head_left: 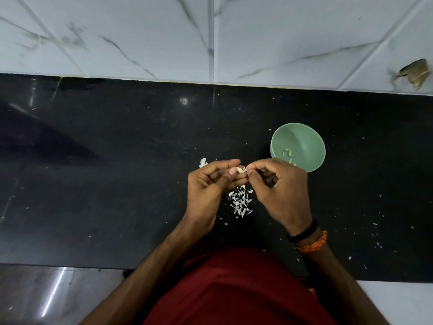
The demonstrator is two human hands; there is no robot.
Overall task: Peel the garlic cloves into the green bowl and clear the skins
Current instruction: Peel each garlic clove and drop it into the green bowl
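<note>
Left hand (212, 181) is curling its fingers round a single pale, smooth garlic clove (239, 170), thumb pressing on top, so it's clearly grasping it. Right hand (278, 184) is sitting right against it, fingertips pinching at a thin papery bit of skin at the clove's tip, with something small tucked in the curled fingers too, can't tell what. Both hands are hovering above the surface (117, 184), which is a glossy black stone slab with tiny white flecks all over it.

Directly under the hands a little heap of skins (241, 201) is lying on the stone, thin white curly flakes, too many to count properly. One bigger white flake (203, 162) is sitting by itself just past the left knuckles.

Just beside the right hand the green bowl (302, 134) is standing upright, round, matte and smooth, holding roughly four or five peeled cloves (288, 154) at the near side.

Two bands are wrapping the right wrist: one black (303, 232), one orange braided thread (312, 245). Behind it all, white marble-veined tiles (140, 31) are running along the wall.
</note>
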